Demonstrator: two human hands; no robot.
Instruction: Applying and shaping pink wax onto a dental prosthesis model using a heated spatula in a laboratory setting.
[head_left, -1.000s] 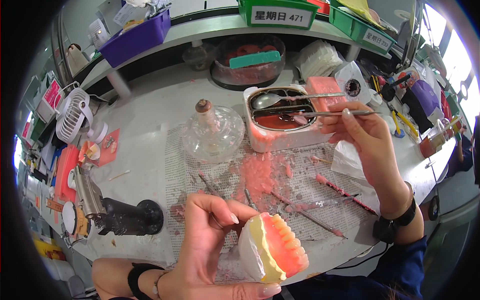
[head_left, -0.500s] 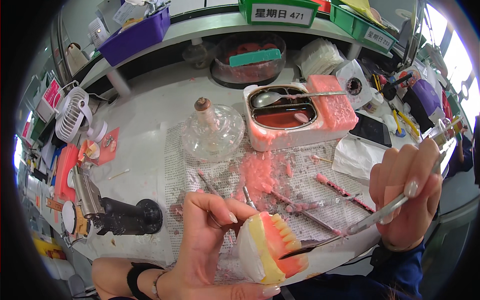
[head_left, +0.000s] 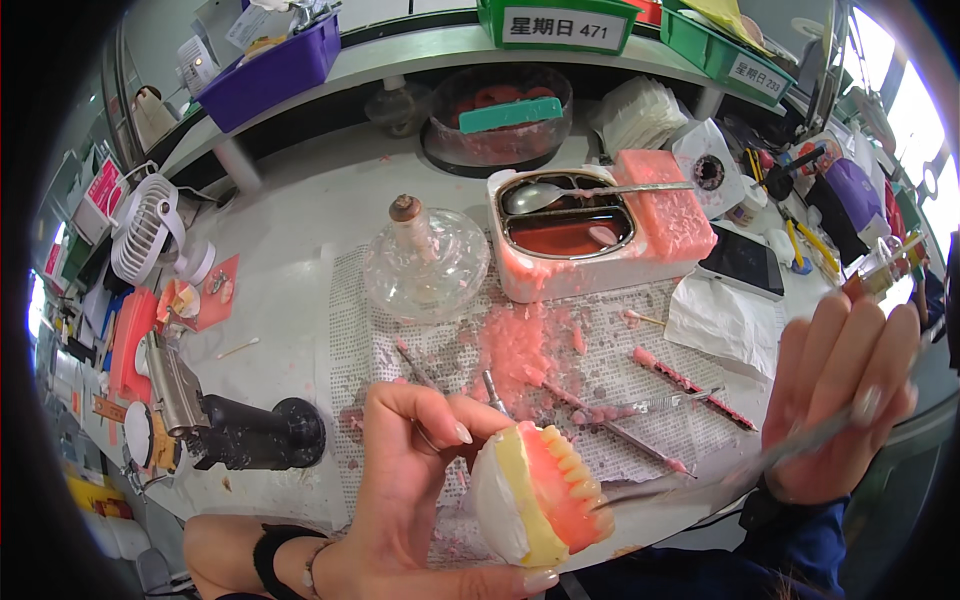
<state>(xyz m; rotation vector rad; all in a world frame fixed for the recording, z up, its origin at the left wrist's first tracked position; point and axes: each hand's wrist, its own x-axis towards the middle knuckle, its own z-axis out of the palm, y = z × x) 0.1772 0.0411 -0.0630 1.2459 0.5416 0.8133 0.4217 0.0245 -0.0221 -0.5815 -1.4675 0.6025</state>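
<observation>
My left hand (head_left: 390,490) grips a dental cast (head_left: 498,500) of white and yellow plaster between thumb and fingers. Pink wax (head_left: 549,487) covers its front, with a row of cream-coloured teeth (head_left: 572,470) set in it. At the right, my right hand (head_left: 838,405) is closed round the handle of a metal wax knife (head_left: 715,480), smeared by motion. Its thin tip meets the cast near the lower teeth; whether it touches the wax I cannot tell. Beyond the cast, several wax-smeared metal tools (head_left: 640,447) lie on newspaper (head_left: 350,400), one partly hidden by my left fingers.
A glass spirit lamp (head_left: 428,265) stands mid-table beside a two-part wax pot (head_left: 560,280) with a spoon (head_left: 535,197) across it. A black-based torch (head_left: 250,435) and white fan (head_left: 145,230) are left. A phone (head_left: 742,262) lies right; bins (head_left: 275,75) line the shelf.
My right hand has shifted right and turned, drawing the wax knife back so that only its tip is at the cast's right edge. The left hand and cast have hardly moved.
</observation>
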